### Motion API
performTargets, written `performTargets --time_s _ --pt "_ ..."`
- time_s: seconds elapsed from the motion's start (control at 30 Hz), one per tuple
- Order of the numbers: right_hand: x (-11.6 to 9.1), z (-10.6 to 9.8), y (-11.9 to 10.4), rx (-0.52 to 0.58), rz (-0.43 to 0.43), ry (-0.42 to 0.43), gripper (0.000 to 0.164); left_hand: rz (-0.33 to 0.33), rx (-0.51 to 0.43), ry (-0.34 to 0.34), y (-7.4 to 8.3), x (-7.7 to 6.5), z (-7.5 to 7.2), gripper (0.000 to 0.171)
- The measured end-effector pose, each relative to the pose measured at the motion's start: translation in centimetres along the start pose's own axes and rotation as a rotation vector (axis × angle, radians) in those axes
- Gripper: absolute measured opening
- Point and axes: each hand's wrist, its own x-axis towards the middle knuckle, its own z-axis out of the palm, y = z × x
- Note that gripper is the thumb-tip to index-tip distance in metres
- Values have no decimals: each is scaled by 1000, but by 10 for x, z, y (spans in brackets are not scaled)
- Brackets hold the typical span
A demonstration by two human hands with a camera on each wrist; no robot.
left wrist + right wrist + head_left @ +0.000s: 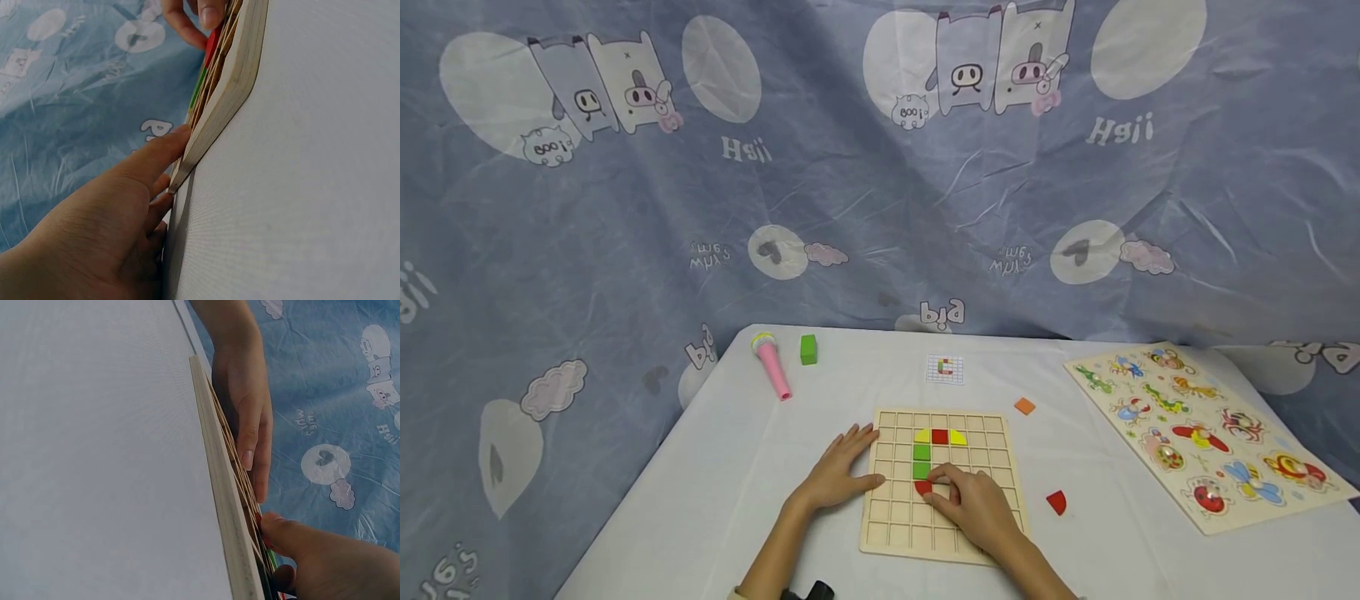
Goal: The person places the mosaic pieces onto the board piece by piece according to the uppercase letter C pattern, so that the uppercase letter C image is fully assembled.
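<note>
A wooden grid board [898, 512] lies on the white table. My left hand [833, 477] touches its left edge, fingers fairly straight, and the left wrist view has the thumb against the rim. Thumb and index finger of my right hand [976, 507] pinch a red quarter-circle piece [921, 488] at a cell below two green squares [921, 462]; whether it is fully seated is hidden. Above the green squares, a red square [939, 437] sits between two yellow quarter-circle pieces [957, 437]. The right wrist view shows the right thumb [281, 531] at the grid.
Beyond the board lies a small pattern card [945, 369]. An orange square [1025, 406] and another red quarter-circle piece [1057, 502] lie to its right, near an insect puzzle board [1206, 442]. A pink toy microphone [772, 367] and a green block [808, 350] are at back left.
</note>
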Motion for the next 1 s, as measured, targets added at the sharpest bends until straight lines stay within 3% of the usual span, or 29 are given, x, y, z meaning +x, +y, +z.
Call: performTargets --time_s 0.8,1.0 --pt "3 -1 -2 -36 -33 9 22 1 -2 -1 1 0 -4 76" --pt "3 -5 2 9 11 9 15 0 -8 -7 2 0 -2 76"
